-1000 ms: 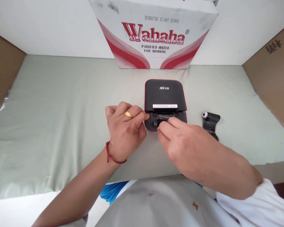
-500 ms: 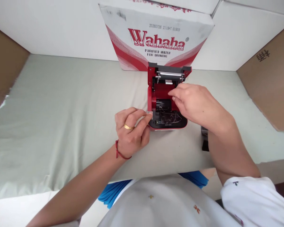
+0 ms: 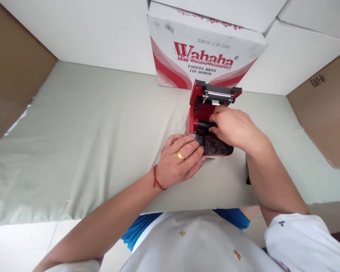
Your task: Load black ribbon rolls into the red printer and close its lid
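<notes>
A small red-and-black label printer point(image 3: 190, 121) stands on the cloth with its lid point(image 3: 221, 94) swung up at the back. Inside lies a black roll point(image 3: 203, 125), and a loose dark, shiny strip point(image 3: 215, 145) from it covers the front part. My right hand point(image 3: 235, 126) reaches in from the right, thumb and fingers closed on the roll's right end; some fingertips are hidden. My left hand point(image 3: 183, 156), wearing a ring and a red cord, is wrapped over the printer's front left corner. A small pale grey piece shows at its fingertips; its thumb is hidden.
A white and red water carton point(image 3: 206, 56) stands right behind the printer, before white boxes point(image 3: 87, 34). Brown cartons stand at left point(image 3: 14, 68) and right point(image 3: 323, 109). A dark object point(image 3: 248, 177) lies partly hidden behind my right forearm. Pale green cloth point(image 3: 87, 132) covers the table.
My left hand has moved from pinching at the printer's left edge to lying over its front corner. My right fingers have come down onto the black roll. The view has shifted, too.
</notes>
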Demonstrator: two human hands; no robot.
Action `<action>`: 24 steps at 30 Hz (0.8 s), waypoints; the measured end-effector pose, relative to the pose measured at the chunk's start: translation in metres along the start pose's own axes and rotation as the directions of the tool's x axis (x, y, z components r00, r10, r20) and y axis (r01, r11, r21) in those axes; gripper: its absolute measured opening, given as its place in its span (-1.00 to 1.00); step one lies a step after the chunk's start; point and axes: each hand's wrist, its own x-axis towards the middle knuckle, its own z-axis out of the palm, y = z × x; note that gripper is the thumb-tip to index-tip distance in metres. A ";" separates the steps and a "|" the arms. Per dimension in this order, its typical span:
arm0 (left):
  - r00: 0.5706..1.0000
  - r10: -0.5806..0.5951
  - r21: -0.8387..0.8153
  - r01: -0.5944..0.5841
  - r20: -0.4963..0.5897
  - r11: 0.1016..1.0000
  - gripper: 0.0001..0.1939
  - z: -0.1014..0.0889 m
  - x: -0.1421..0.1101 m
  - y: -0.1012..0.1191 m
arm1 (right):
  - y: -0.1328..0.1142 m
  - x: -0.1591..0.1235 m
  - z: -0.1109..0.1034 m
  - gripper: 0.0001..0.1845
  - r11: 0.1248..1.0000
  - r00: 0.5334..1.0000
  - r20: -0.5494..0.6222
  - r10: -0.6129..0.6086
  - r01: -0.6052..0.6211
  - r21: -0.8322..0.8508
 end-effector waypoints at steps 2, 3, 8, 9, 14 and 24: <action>1.000 0.003 -0.005 -0.003 -0.003 1.000 -0.80 0.000 0.000 0.001 | 0.004 -0.013 0.000 -0.71 0.995 0.995 -0.095 0.022 -0.012 0.096; 1.000 0.003 -0.005 -0.004 -0.004 1.000 -0.81 0.000 0.000 0.001 | 0.007 -0.017 0.000 -0.70 0.990 0.990 -0.137 0.035 -0.016 0.138; 1.000 -0.001 -0.009 0.001 0.020 1.000 -0.83 0.001 0.000 0.001 | 0.011 -0.009 0.001 -0.66 0.989 0.997 -0.071 0.038 -0.027 0.148; 1.000 -0.003 -0.011 0.003 0.024 1.000 -0.82 0.001 -0.001 0.001 | 0.010 -0.003 0.000 -0.64 0.994 1.000 -0.010 0.016 -0.015 0.106; 0.999 -0.003 -0.029 0.004 0.047 1.000 -0.80 0.001 -0.003 -0.001 | -0.003 0.020 -0.008 -0.74 0.994 0.987 0.163 -0.007 0.025 -0.110; 0.999 0.009 0.019 -0.010 0.050 1.000 -0.86 -0.001 -0.002 0.002 | -0.005 -0.010 -0.003 -0.60 0.990 0.994 -0.071 0.085 -0.077 0.117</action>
